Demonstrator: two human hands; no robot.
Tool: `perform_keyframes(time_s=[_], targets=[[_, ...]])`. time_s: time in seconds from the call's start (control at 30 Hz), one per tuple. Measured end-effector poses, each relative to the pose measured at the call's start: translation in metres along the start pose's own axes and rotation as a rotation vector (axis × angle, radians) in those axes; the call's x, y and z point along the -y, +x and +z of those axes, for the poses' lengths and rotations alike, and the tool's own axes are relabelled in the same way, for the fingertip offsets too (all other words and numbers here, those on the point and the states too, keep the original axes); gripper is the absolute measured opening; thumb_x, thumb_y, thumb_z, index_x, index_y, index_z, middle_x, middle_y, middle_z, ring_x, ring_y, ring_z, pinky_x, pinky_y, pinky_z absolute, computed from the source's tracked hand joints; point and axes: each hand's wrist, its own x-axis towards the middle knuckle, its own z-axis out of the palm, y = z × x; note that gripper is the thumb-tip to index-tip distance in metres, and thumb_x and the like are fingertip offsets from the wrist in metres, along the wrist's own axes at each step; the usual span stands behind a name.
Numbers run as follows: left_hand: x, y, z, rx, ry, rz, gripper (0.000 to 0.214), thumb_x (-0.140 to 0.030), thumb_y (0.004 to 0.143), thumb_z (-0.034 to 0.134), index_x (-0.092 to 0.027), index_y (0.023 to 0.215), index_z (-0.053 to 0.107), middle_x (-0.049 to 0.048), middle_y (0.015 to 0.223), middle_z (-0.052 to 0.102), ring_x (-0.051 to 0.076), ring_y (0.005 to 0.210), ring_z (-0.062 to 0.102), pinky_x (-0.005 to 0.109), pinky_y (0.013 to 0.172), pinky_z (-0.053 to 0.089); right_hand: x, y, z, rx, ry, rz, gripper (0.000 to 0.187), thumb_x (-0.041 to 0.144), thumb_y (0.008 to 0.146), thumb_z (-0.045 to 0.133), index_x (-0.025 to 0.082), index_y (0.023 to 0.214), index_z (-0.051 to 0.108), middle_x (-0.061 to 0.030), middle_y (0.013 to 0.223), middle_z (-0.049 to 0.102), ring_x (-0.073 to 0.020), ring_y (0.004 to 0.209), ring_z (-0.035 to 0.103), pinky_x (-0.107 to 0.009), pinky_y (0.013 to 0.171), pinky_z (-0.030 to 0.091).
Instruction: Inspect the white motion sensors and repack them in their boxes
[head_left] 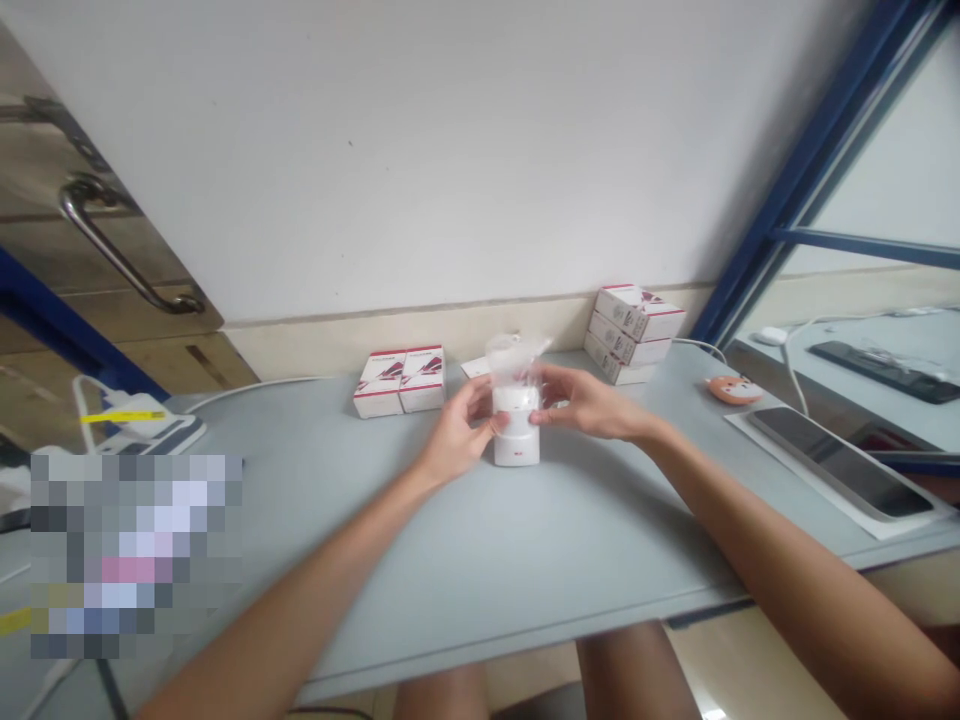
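Observation:
A small white plastic device point(517, 448) with a red mark low on its front stands upright on the grey table, between my two hands. Clear, crinkled plastic wrap point(513, 356) rises from its top. My left hand point(463, 430) grips the device from the left, its thumb pressed on the front. From the right, my right hand point(589, 402) pinches the device near its upper side, thumb on the front edge and fingers by the wrap. Some fingertips are hidden behind the device and wrap.
Two white-and-red boxes point(401, 380) lie side by side behind my left hand. More such boxes point(634, 330) are stacked by the wall. At right are an orange animal-shaped object point(733, 389) and a dark keyboard-like slab point(840, 460). A power strip point(154, 430) with cables sits left.

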Motion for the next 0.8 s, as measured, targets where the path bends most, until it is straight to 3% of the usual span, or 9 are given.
perform_keyframes(time_s=[0.17,0.37,0.53,0.7,0.8], targets=[[-0.006,0.001,-0.001,-0.012,0.078,0.081,0.061,-0.016,0.066,0.097,-0.022,0.121,0.072,0.0106,0.124,0.076,0.029,0.125,0.068,0.035,0.109,0.050,0.006,0.001,0.003,-0.084,-0.020,-0.048,0.039,0.039,0.081,0.084,0.023,0.117,0.079,-0.0069,0.107,0.079,-0.0272,0.097,0.071,-0.045,0.093,0.057],[-0.009,0.001,-0.007,0.084,0.278,0.054,0.058,-0.022,0.071,0.094,-0.021,0.125,0.073,0.0118,0.123,0.077,0.030,0.116,0.070,0.039,0.107,0.051,-0.006,0.003,0.004,0.017,-0.108,0.011,0.030,0.044,0.078,0.086,0.022,0.098,0.080,-0.0062,0.098,0.081,-0.0271,0.090,0.074,-0.042,0.085,0.059],[-0.013,0.001,-0.016,0.163,0.397,0.054,0.054,-0.025,0.075,0.091,-0.022,0.127,0.075,0.0118,0.125,0.077,0.032,0.115,0.070,0.042,0.106,0.052,-0.013,0.002,0.004,0.072,-0.153,0.000,0.033,0.046,0.079,0.087,0.024,0.102,0.080,-0.0056,0.099,0.081,-0.0268,0.092,0.074,-0.041,0.086,0.059],[-0.013,-0.003,-0.023,0.260,0.666,-0.073,0.044,-0.030,0.082,0.084,-0.021,0.124,0.076,0.0118,0.117,0.079,0.037,0.112,0.071,0.049,0.104,0.053,-0.007,0.000,0.005,0.039,-0.149,-0.043,0.045,0.051,0.086,0.081,0.025,0.121,0.077,-0.0068,0.116,0.080,-0.0268,0.098,0.073,-0.039,0.088,0.058],[-0.018,-0.004,-0.023,0.298,0.726,-0.051,0.058,-0.031,0.080,0.085,-0.022,0.135,0.069,0.0116,0.132,0.074,0.037,0.122,0.068,0.051,0.111,0.050,-0.008,0.001,0.005,0.117,-0.164,-0.010,0.043,0.056,0.091,0.074,0.023,0.118,0.076,-0.0069,0.116,0.079,-0.0269,0.100,0.072,-0.039,0.090,0.056]])
